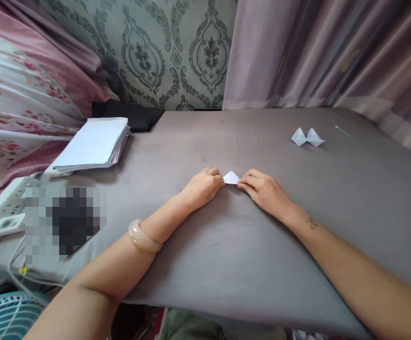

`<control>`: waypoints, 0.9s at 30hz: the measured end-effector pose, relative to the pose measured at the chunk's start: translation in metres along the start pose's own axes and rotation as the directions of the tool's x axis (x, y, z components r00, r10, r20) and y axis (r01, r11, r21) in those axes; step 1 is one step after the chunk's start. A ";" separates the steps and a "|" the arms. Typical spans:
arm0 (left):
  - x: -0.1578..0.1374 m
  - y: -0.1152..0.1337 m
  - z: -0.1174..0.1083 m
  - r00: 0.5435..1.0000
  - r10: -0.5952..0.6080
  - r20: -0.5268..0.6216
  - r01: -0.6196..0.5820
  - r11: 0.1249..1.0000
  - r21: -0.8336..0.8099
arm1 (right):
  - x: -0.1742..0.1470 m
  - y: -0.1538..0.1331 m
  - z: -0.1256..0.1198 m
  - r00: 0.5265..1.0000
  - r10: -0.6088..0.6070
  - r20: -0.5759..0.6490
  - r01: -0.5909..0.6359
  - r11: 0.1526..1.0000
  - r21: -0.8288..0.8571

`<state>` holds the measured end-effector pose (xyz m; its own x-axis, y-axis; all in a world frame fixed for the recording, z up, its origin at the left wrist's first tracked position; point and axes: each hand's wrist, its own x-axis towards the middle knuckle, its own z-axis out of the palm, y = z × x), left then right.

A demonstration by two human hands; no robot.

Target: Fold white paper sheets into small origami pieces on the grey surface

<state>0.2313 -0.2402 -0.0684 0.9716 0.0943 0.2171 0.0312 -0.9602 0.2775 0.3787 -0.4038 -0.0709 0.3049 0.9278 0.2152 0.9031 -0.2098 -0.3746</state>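
Between my two hands is a small folded white paper (231, 178), triangular at the top with a crease down its middle. My left hand (207, 185) pinches its left corner, fingers closed. The right corner is gripped by the thumb and fingers of my right hand (264, 190). Both hands rest low over the grey cloth-covered table (205, 264). Farther off to the right stands a folded white paper piece with two peaks (306, 137), apart from my hands.
A stack of white paper (94, 141) lies at the left, by a black item (127, 114). A white power strip (0, 208) with cables and a blurred dark patch are near the left edge. A thin stick (343, 131) lies at the far right. Below left is a teal fan (10, 314).
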 end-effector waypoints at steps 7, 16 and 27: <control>0.008 0.000 -0.001 0.915 -0.403 -0.001 0.372 0.845 -0.385 | 0.013 0.005 0.001 0.967 0.250 0.043 -0.252 0.930 0.269; 0.011 0.002 -0.009 0.858 -0.492 0.147 0.497 0.722 -0.481 | 0.024 0.016 0.004 0.962 0.268 0.054 -0.272 0.924 0.268; 0.014 0.005 -0.007 0.829 -0.536 0.157 0.543 0.705 -0.457 | 0.026 0.015 0.006 0.957 0.291 0.008 -0.288 0.941 0.177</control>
<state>0.2436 -0.2414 -0.0577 0.8257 0.5521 -0.1158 0.4418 -0.5053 0.7412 0.3983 -0.3811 -0.0765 0.5521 0.8290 0.0892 0.7084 -0.4100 -0.5745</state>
